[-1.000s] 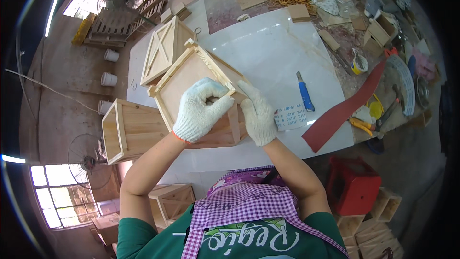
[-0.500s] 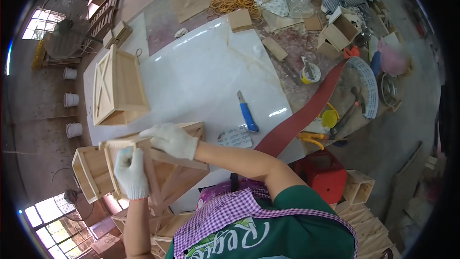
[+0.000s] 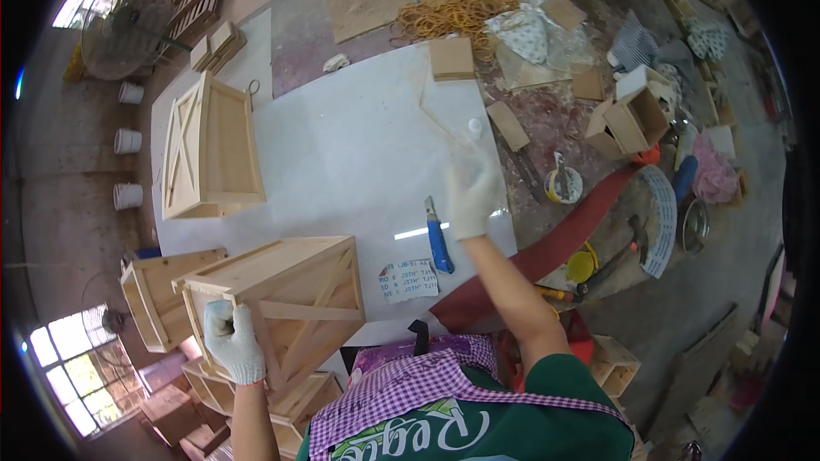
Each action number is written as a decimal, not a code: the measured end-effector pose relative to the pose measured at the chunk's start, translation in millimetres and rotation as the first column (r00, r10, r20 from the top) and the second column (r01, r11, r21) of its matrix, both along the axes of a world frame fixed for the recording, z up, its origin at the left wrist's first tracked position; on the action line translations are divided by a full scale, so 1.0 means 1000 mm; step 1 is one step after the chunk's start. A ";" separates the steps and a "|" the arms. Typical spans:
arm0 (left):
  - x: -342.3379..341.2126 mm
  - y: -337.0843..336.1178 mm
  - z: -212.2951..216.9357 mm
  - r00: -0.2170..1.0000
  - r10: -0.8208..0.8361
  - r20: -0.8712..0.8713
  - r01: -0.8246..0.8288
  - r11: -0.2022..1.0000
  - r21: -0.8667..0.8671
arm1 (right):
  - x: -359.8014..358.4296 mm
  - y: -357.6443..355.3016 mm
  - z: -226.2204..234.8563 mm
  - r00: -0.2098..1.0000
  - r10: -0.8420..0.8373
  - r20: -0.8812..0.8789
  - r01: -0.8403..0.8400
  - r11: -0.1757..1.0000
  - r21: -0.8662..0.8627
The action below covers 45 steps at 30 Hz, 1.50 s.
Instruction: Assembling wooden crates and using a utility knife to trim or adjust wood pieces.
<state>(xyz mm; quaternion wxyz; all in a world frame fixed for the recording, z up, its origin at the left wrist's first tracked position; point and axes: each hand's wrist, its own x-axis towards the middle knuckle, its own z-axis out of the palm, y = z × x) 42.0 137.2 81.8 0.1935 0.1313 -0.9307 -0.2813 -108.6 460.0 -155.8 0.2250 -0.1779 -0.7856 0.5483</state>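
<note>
My left hand [image 3: 232,343], in a white knitted glove, is closed on the end edge of a pale wooden crate [image 3: 312,249]. The crate has crossed slats on its side and rests tilted at the table's near left. Over the white sheet, my gloved right hand [image 3: 475,198] reaches forward with nothing visible in it; its fingers are smeared by motion. Just left of that wrist lies a blue utility knife [image 3: 438,243], blade pointing away. A torn piece of printed sandpaper [image 3: 410,282] lies near the knife, and a long red sandpaper strip [image 3: 547,237] curves off to the right.
A second crate [image 3: 218,149] stands at the far left, and another wooden box [image 3: 166,299] sits beyond the held one. Rubber bands [image 3: 457,13], a wood block [image 3: 452,59], a white tub [image 3: 563,184] and a hammer [image 3: 636,235] lie across the back and right.
My right hand has left the crate and swung right and forward, past the utility knife. My left hand keeps its hold on the crate's edge. The whole view has shifted slightly.
</note>
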 end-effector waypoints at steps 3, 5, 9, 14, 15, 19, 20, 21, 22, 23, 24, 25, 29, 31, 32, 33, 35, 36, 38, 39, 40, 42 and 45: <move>-0.005 0.023 0.015 0.991 0.088 0.098 -0.083 0.995 -0.057 | -0.028 0.056 -0.066 0.942 -0.066 0.329 -0.027 0.962 0.271; -0.017 0.025 0.010 0.998 0.010 0.054 -0.002 0.990 -0.141 | -0.045 0.079 -0.086 0.954 -0.027 0.300 -0.122 0.877 0.466; -0.021 0.022 0.008 0.999 -0.034 0.015 0.035 0.997 -0.065 | -0.066 0.059 -0.046 0.955 -0.031 0.295 -0.121 0.867 0.484; -0.016 0.024 0.014 0.999 0.011 0.052 -0.010 1.000 -0.015 | -0.082 0.049 -0.086 0.968 -0.116 0.221 -0.031 0.824 0.566; -0.015 0.022 0.015 0.999 0.017 0.049 -0.016 1.000 -0.015 | -0.084 0.049 -0.088 0.963 -0.147 0.226 -0.014 0.809 0.588; -0.013 0.016 0.019 0.994 -0.002 0.107 -0.002 0.999 0.033 | -0.088 0.054 -0.094 0.936 -0.150 0.319 -0.051 0.838 0.543; -0.013 0.013 0.020 0.989 -0.007 0.150 -0.001 0.999 0.053 | -0.085 0.054 -0.094 0.936 -0.157 0.315 -0.044 0.837 0.546; -0.013 0.011 0.022 0.981 -0.014 0.193 0.000 0.997 0.073 | -0.082 0.056 -0.093 0.936 -0.127 0.328 -0.057 0.865 0.498; -0.013 0.009 0.024 0.972 -0.025 0.235 0.003 0.996 0.094 | -0.079 0.059 -0.091 0.936 -0.099 0.338 -0.069 0.890 0.451; -0.014 0.009 0.028 0.972 -0.037 0.231 0.014 0.995 0.101 | -0.074 0.063 -0.090 0.935 -0.072 0.347 -0.079 0.912 0.403; -0.014 0.009 0.033 0.964 -0.071 0.255 0.037 0.990 0.135 | -0.068 0.062 -0.083 0.936 -0.081 0.342 -0.071 0.910 0.409; -0.014 0.009 0.037 0.955 -0.107 0.277 0.060 0.983 0.171 | -0.059 0.059 -0.078 0.947 -0.062 0.316 -0.063 0.926 0.371; -0.010 -0.004 0.045 0.924 -0.202 0.326 0.130 0.965 0.227 | -0.009 0.040 -0.041 0.960 -0.040 0.276 -0.044 0.956 0.290; -0.010 -0.009 0.045 0.916 -0.232 0.327 0.155 0.957 0.244 | 0.020 0.032 -0.028 0.956 -0.045 0.290 -0.041 0.958 0.283; -0.011 -0.012 0.045 0.907 -0.253 0.337 0.171 0.952 0.255 | 0.036 0.030 -0.022 0.955 0.017 0.296 -0.079 0.977 0.198; -0.012 -0.016 0.046 0.897 -0.276 0.346 0.189 0.945 0.265 | 0.051 0.028 -0.018 0.952 0.080 0.295 -0.118 0.987 0.112; -0.017 -0.028 0.049 0.885 -0.322 0.338 0.224 0.928 0.297 | 0.081 0.027 -0.018 0.958 0.088 0.274 -0.129 0.983 0.133; -0.018 -0.037 0.052 0.879 -0.347 0.328 0.296 0.935 0.197 | 0.094 0.026 -0.014 0.957 0.118 0.264 -0.157 0.979 0.133; -0.025 -0.058 0.055 0.868 -0.390 0.308 0.413 0.910 -0.013 | 0.118 0.010 0.007 0.954 0.135 0.269 -0.173 0.977 0.124; -0.033 -0.067 0.053 0.870 -0.401 0.287 0.416 0.909 0.009 | 0.130 0.003 0.017 0.946 0.157 0.282 -0.190 0.977 0.095; -0.045 -0.078 0.051 0.830 -0.523 0.197 0.549 0.829 -0.112 | 0.141 -0.004 0.022 0.950 0.146 0.276 -0.187 0.974 0.126; -0.063 -0.093 0.044 0.673 -0.737 0.063 0.696 0.601 -0.393 | 0.158 -0.016 0.025 0.942 0.195 0.272 -0.218 0.974 0.057; -0.074 -0.099 0.024 0.609 -0.788 0.088 0.786 0.584 -0.204 | 0.176 -0.038 0.047 0.929 0.207 0.306 -0.239 0.969 0.070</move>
